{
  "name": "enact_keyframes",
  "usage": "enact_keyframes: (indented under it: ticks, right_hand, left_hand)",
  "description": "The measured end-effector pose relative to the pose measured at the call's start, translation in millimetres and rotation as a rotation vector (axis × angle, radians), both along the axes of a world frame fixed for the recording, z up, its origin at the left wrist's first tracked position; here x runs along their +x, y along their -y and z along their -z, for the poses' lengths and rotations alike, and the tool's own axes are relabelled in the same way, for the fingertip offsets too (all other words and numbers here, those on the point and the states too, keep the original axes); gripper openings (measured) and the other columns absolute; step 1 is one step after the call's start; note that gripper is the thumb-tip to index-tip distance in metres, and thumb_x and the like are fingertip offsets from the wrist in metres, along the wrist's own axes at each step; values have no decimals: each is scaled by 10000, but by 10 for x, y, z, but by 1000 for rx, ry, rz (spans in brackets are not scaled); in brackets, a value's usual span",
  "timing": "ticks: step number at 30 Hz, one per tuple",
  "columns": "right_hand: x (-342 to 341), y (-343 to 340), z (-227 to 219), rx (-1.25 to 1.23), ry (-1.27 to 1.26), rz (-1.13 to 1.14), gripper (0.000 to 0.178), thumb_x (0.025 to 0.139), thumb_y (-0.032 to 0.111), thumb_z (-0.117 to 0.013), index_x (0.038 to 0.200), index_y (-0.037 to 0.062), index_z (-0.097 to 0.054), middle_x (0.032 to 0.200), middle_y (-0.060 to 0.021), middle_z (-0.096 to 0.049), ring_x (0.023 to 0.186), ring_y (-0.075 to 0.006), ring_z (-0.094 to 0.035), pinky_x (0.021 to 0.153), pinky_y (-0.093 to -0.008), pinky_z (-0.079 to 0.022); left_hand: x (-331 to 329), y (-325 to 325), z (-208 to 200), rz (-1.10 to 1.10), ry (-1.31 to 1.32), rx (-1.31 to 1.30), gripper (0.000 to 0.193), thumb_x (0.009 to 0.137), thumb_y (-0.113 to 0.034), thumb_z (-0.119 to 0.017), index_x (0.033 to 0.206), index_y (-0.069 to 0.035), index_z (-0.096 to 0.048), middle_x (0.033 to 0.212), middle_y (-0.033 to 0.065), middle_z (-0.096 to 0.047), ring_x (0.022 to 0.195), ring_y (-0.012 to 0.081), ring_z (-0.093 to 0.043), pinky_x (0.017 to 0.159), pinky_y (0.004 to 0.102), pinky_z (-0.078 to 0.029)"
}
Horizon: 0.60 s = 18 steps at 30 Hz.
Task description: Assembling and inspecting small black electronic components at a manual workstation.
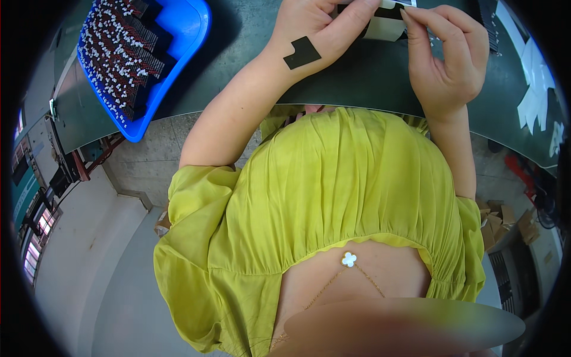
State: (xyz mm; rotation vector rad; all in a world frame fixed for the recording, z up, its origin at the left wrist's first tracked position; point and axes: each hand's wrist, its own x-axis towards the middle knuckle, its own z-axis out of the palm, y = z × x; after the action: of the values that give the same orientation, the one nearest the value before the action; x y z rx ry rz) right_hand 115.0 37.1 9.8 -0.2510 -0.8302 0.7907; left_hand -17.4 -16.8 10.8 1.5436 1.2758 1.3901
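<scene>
Right at the top edge of the frame, both bare hands meet at a small pale piece (384,30), with a black strip (391,12) across it, and that is the spot to watch. The left hand (334,22) comes in at top centre, thumb laid out toward the piece, fingers partly cut off by the edge; how firmly it grips, I cannot tell. The right hand (447,56) is curled, thumb and forefinger tips pinched together on the right end of the black strip, the other fingers folded in. And look at the left wrist: a black notched patch (302,53) lies flat against the skin. All this is over a dark green tabletop (250,41). Upper left of the frame, a blue tray (193,33) holds rows of dark bundles (119,56) speckled red and white. Over at upper right, white strips (532,83) lie spread on the table. Filling the middle, a yellow-green gathered garment (351,184), with a white clover-shaped pendant (348,259) below it.
</scene>
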Motion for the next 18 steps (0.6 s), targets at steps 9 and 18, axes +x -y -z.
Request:
enact_keyframes:
  ticks: [9,18]
  right_hand:
    - [609,-94,-312,414,1461,294,424,743,-95,-785,1139,20,-686,920,-118,-636,828,-276,-593,735,-341,-492]
    - [887,-216,-86,-43,1220,-30,829,833,-51,-806,1516,-15,-338,1255,-228,-650,1130,-301,-663,1045,-404,-489]
  left_hand:
    - [17,-76,84,0,64,114,343,1049,-57,-565,1385,-37,-632,1224,52,-693,1088,95,-644,930,242,-497]
    - [-248,-283,155,-433,325,312,262,1082,-66,-503,1258,1,-686,1170,33,-704,995,98,-625,906,243,-480]
